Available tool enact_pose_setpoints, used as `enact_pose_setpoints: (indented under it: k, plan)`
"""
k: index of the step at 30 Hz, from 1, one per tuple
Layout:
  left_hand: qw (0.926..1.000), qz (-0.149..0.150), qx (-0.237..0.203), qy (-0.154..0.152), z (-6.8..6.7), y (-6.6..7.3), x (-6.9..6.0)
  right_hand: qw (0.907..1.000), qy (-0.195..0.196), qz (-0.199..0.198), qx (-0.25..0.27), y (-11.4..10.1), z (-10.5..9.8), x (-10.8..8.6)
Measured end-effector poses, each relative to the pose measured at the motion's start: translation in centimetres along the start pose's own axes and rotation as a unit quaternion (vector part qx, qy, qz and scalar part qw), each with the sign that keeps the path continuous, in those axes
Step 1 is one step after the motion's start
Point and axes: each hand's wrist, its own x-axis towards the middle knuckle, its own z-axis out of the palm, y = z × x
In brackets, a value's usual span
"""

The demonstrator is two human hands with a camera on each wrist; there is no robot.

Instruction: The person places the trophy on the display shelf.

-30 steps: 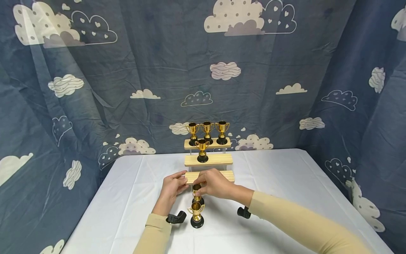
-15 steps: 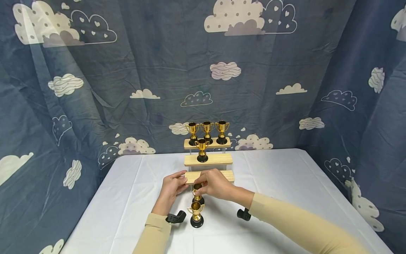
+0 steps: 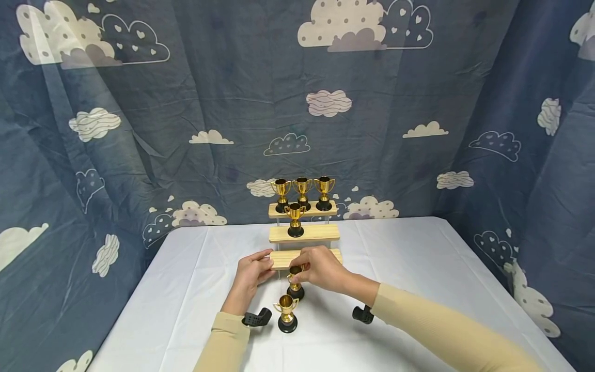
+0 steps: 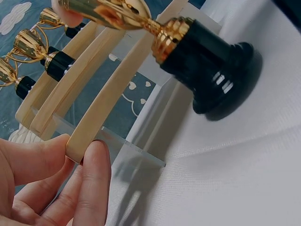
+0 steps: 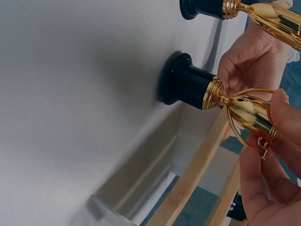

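Observation:
My left hand pinches the left end of the lowest wooden shelf board between thumb and fingers. In the head view, my right hand is in front of that board and pinches a small gold trophy cup near its rim and handle. This trophy is upright on its black base; I cannot tell whether the base touches the cloth. A second gold trophy stands upright on the table, nearer to me. One more trophy stands on the left part of the middle board.
Three trophies stand in a row on the top board of the stepped stand. Clear supports hold up the boards. A white cloth covers the table, and a dark cloud-patterned curtain hangs behind it.
My right hand has moved slightly right with its trophy, away from the nearer trophy on the table. My left hand still grips the end of the lowest board.

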Motion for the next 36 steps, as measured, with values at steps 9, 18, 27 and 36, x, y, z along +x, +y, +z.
enact_pose_setpoints:
  k: [9,18,27,36]
  plan:
    - [1.0000,-0.002,0.002,0.000,0.0,0.1,0.1,0.9996,0.008,0.028,0.001,0.0,-1.0,-0.7]
    - [1.0000,-0.001,0.002,-0.002,-0.1,-0.1,0.1,0.9992,0.014,0.036,0.004,0.1,-1.7,-1.3]
    - [1.0000,-0.002,0.008,0.000,-0.1,-0.2,0.1,0.9983,0.033,0.048,-0.006,0.0,-2.9,-1.7]
    - [0.9999,-0.001,0.009,-0.007,-0.1,-0.1,0.1,0.9972,0.056,0.048,-0.008,0.2,-4.3,-1.9]
